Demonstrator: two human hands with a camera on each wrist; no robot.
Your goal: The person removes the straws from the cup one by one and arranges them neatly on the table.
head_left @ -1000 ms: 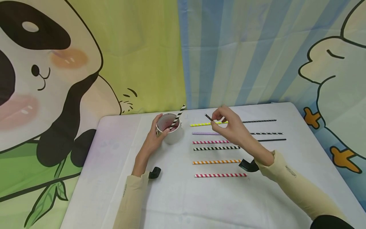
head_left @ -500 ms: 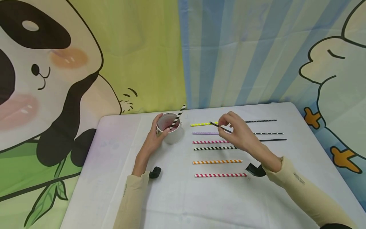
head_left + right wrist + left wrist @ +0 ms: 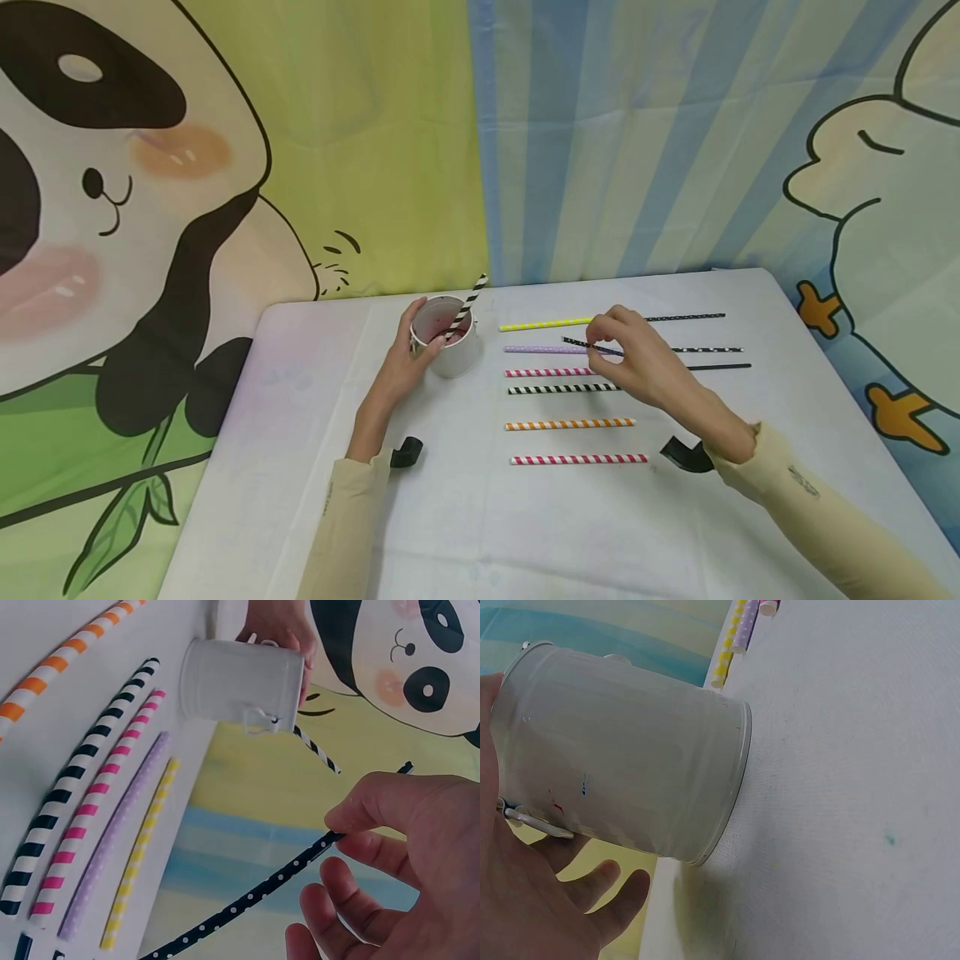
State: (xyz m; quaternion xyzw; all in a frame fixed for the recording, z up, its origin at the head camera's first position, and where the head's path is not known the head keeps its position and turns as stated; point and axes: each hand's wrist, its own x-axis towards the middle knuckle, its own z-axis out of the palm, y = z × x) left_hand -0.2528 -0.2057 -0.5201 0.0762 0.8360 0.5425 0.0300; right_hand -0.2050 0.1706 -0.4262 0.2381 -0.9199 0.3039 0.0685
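My left hand (image 3: 397, 371) grips the side of a white metal bucket (image 3: 456, 360), thumb at the rim. The bucket stands on the table, and a black-and-white striped straw (image 3: 470, 300) leans out of it. In the left wrist view, the fingers lie along the far side of the bucket (image 3: 622, 750). Thumb and index finger of my right hand (image 3: 643, 358) pinch a black straw with white dots (image 3: 576, 342) above the row of straws. The right wrist view shows this dotted straw (image 3: 262, 889) slanting through the pinch, with the other fingers loosely bent.
Yellow (image 3: 540, 324), lilac (image 3: 536, 350), pink-striped (image 3: 543, 373), black-striped (image 3: 555, 389), orange-striped (image 3: 568, 424) and red-striped (image 3: 577, 459) straws lie side by side on the white table (image 3: 487, 533). Thin black straws (image 3: 716, 367) lie to the right. Printed curtains hang behind.
My right hand has moved right and nearer to me with the dotted straw, more of which shows than a second ago. The left hand and bucket stay still.
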